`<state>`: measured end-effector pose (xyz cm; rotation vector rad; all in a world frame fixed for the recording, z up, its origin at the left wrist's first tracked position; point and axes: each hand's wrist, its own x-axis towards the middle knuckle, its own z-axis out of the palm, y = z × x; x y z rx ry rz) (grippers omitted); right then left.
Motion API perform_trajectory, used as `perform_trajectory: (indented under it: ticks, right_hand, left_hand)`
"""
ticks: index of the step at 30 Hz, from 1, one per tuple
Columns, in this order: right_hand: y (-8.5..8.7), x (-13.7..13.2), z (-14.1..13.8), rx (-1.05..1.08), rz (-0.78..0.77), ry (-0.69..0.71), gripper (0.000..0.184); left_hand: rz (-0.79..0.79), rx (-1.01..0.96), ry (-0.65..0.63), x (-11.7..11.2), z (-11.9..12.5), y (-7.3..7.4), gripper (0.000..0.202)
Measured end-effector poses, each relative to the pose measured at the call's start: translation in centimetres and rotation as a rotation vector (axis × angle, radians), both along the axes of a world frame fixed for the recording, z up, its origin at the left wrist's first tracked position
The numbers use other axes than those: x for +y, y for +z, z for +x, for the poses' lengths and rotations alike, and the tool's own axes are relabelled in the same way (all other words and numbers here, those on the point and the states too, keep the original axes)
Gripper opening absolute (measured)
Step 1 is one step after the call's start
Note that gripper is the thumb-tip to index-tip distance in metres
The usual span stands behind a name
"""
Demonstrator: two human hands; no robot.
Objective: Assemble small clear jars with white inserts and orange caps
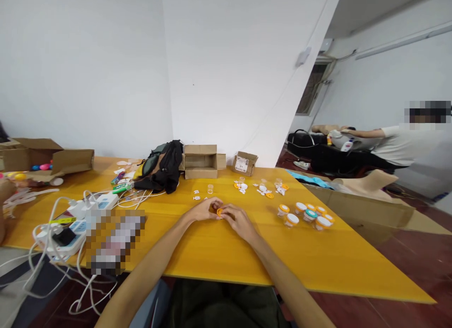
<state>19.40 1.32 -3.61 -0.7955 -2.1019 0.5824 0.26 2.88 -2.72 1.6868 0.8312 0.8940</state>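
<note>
Over the middle of the yellow table (197, 252), my left hand (205, 209) and my right hand (238, 219) meet around a small orange ring (219, 211). Fingers of both hands are closed on it; a small pale bit shows under the ring, too little to identify. Just beyond my left hand stands a clear, lidless plastic cup (210, 189). Beside that cup lie small white cut-out pieces (197, 198). To the right of my hands, several clear jars with orange-rimmed white lids (292, 219) are grouped, one with a teal-rimmed lid (310, 215).
Farther back lie loose orange rings (269, 195), white discs (243, 187) and clear cups. An open carton (201, 162), a smaller box (245, 163) and a black backpack (165, 165) line the wall. Power strips (76, 229) with tangled cables lie left. A person (406, 139) sits at far right.
</note>
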Motion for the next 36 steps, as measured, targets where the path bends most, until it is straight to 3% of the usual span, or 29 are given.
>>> perform_trajectory:
  ticks: [16, 27, 36]
  right_hand:
    - [0.25, -0.46, -0.15, -0.122, 0.008, -0.073, 0.028]
    - [-0.02, 0.23, -0.41, -0.055, -0.100, -0.075, 0.030]
    - [-0.30, 0.45, -0.56, -0.031, -0.102, -0.117, 0.026]
  left_hand:
    - [0.046, 0.032, -0.008, -0.11, 0.25, 0.04, 0.040]
    - [0.260, 0.242, 0.067, -0.54, 0.31, 0.48, 0.027]
    - [0.414, 0.366, 0.121, -0.75, 0.44, 0.46, 0.017]
